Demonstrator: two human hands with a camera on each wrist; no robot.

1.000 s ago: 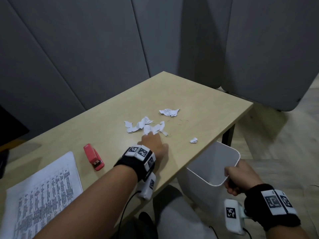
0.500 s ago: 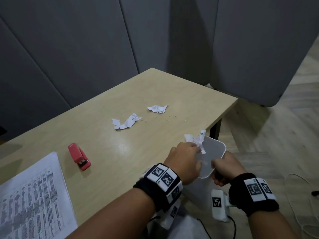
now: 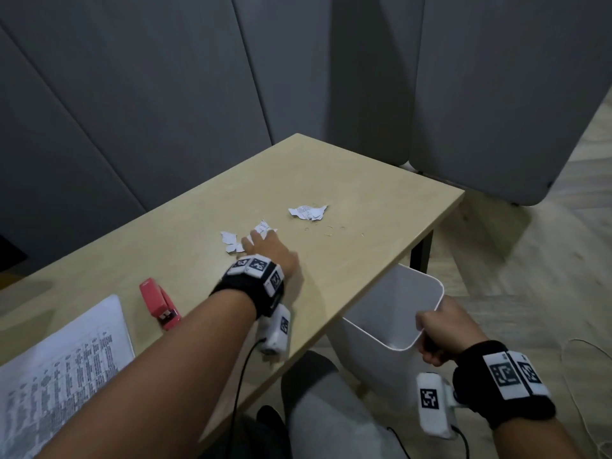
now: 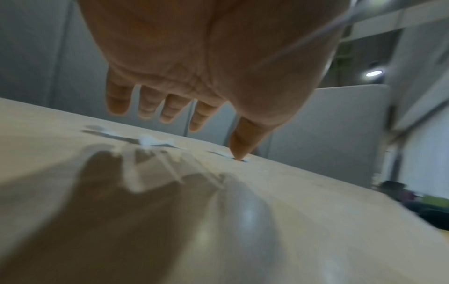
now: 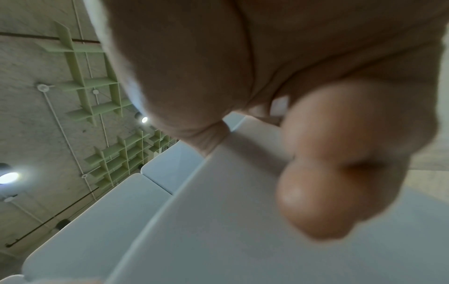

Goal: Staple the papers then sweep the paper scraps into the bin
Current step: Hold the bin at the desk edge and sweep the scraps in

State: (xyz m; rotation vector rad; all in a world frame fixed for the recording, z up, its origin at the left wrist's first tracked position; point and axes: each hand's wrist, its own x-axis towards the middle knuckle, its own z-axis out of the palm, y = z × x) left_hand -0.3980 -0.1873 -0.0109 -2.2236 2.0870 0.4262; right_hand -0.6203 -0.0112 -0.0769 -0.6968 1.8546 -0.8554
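Paper scraps (image 3: pixel 231 241): one torn cluster on the worktop (image 3: pixel 364 207), under and just beyond the left hand's fingertips; a second cluster (image 3: pixel 308 212) farther off, apart from the hand, with a few loose staples (image 3: pixel 328 229) beside it.
Left hand (image 3: pixel 271 250): fingers spread and straight, low over the near cluster; thumb tip touches the surface.
Right hand (image 3: pixel 443 332): curled round the rim of the white bin (image 3: pixel 381 309), held below the worktop edge.
Papers (image 3: pixel 59 369): printed stack at near left; stapling judged done, staple itself not visible.
Stapler (image 3: pixel 159 303): red, lying idle beside the stack.
Outstanding: both clusters not yet swept in.
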